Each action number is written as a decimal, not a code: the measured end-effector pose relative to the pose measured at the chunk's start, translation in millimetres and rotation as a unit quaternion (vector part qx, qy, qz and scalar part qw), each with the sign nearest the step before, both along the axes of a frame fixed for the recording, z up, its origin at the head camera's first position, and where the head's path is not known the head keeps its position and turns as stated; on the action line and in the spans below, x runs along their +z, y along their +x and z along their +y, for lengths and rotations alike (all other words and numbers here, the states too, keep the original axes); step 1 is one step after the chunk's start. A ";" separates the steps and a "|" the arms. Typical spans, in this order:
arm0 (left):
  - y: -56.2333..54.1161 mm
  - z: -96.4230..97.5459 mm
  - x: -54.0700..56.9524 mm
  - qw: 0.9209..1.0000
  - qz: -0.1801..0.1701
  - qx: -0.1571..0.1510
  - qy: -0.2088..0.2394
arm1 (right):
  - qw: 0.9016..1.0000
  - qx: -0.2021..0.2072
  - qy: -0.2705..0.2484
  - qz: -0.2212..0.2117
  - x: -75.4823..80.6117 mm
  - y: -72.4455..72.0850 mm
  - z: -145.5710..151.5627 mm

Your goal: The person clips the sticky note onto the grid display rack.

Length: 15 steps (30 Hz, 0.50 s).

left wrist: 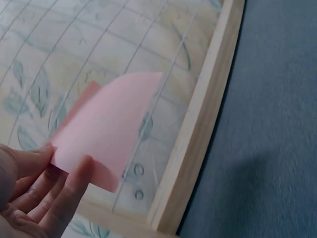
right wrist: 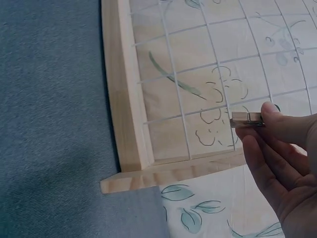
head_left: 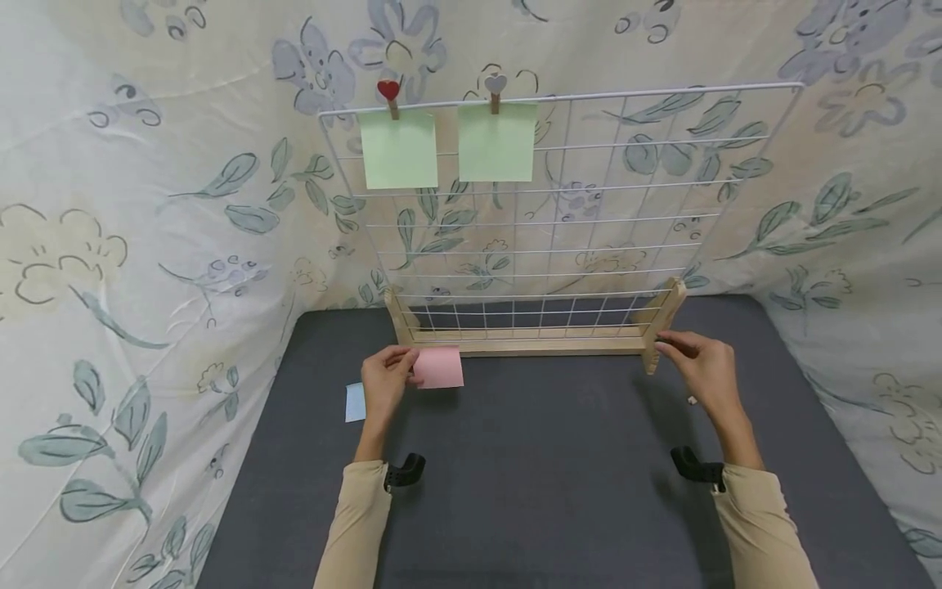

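My left hand (head_left: 386, 376) pinches a pink sticky note (head_left: 440, 367) by its edge, in front of the rack's left foot. In the left wrist view the pink note (left wrist: 109, 124) bends slightly, with thumb and fingers at its lower corner. Near the rack's right foot, my right hand (head_left: 705, 366) holds a small wooden clothespin (right wrist: 245, 118) between thumb and fingers. Two green notes (head_left: 400, 150) hang from the top wire of the white grid rack (head_left: 567, 204), one under a red heart clothespin (head_left: 388, 94), the other under a grey heart clothespin (head_left: 495, 88).
A blue note (head_left: 355, 402) lies on the dark table (head_left: 545, 474), left of my left hand. Beside my right hand lies a small light piece (head_left: 692, 400). The rack's wooden base (head_left: 545, 342) stands at the back, before a floral cloth (head_left: 169, 164).
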State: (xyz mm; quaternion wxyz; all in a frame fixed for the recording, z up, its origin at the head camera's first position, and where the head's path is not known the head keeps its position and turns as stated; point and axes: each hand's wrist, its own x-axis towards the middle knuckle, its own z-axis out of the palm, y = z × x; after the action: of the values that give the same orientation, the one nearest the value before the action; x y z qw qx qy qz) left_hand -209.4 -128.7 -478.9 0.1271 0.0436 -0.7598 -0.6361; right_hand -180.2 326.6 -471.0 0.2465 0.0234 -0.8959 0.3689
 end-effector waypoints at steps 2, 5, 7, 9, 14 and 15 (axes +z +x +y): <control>-0.5 5.8 3.0 1.000 0.015 0.000 -0.007 | 1.000 0.007 0.001 0.009 2.5 -1.0 -1.0; -2.1 15.2 7.1 1.000 0.024 -0.005 -0.010 | 1.000 0.012 -0.003 0.013 5.5 -2.9 -1.8; -3.6 21.3 10.2 0.999 0.029 -0.013 -0.013 | 1.000 0.013 -0.004 0.016 8.3 -5.3 -2.4; -5.2 27.0 14.0 0.999 0.037 -0.022 -0.009 | 1.000 0.015 -0.002 0.017 12.6 -8.1 -3.9; -10.0 41.0 25.4 0.997 0.067 -0.048 0.007 | 0.999 0.029 0.009 0.031 25.6 -15.0 -9.9; -10.5 43.6 28.6 0.996 0.071 -0.054 0.011 | 0.999 0.033 0.010 0.035 28.1 -16.3 -11.1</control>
State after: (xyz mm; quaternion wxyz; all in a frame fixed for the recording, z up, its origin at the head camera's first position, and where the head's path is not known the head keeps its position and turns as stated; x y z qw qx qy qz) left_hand -219.9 -85.1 -450.3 0.1459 -0.0416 -0.7431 -0.6518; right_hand -196.5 315.6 -443.0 0.2653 0.0680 -0.8889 0.3672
